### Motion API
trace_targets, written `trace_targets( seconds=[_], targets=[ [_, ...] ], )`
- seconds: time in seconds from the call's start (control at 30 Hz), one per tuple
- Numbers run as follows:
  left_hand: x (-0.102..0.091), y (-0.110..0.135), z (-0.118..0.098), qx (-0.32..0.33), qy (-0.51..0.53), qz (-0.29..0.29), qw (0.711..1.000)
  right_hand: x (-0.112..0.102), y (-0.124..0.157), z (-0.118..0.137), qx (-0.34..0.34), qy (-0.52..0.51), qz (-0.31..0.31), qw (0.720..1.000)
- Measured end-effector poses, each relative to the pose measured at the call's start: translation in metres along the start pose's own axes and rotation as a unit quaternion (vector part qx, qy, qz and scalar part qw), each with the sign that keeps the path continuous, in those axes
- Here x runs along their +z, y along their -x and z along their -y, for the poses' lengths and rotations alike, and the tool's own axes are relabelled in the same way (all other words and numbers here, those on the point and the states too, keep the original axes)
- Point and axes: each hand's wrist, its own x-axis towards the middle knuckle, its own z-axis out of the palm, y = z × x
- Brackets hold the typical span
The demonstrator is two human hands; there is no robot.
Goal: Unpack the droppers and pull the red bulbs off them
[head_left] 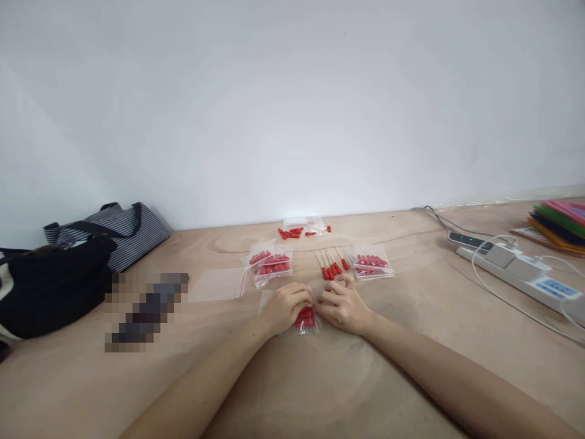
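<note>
Plastic, thin and clear, is what I have between my hands: a small zip bag (pixel 305 319) stuffed with red-tipped pieces, lying on the wooden table (pixel 320 378) right in front of me. My left hand (pixel 287 306) is curled onto its left edge and my right hand (pixel 342 308) pinches in from the other side, fingers of both bent close over the top. I judge the bag light, limp and a bit slippery, so the top edge by the seal looks the best place to grip; the contents would likely shift if it is tipped. Just beyond my right hand lie loose sticks with red tips (pixel 329 266), with one filled bag (pixel 371 264) to their right and more filled bags (pixel 270 264) to the left. An empty bag (pixel 218 285) lies flat further left, and scattered red pieces (pixel 297 231) sit near the wall. My fingers cover the bag's mouth, so I cannot tell whether it is sealed. A blurred patch (pixel 145 311) hides something to my left.
</note>
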Motion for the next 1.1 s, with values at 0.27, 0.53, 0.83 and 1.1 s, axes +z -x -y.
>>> trace_targets(
  seconds=[0.27,0.53,0.83,1.1],
  targets=[
    [-0.007,-0.005,-0.005,0.004,-0.064,0.062,0.996,0.005,0.002,-0.003,-0.037,-0.011,0.099,0.994],
    [-0.026,0.009,-0.012,-0.103,0.016,0.086,0.991,-0.012,-0.002,-0.008,0.030,-0.102,0.162,0.981],
    [-0.036,0.049,-0.018,-0.170,-0.004,0.136,0.976,-0.010,-0.001,-0.006,0.210,-0.250,0.199,0.924],
    [-0.033,0.047,-0.017,-0.201,0.020,0.114,0.973,-0.002,-0.009,0.000,0.292,-0.257,0.229,0.892]
  ],
)
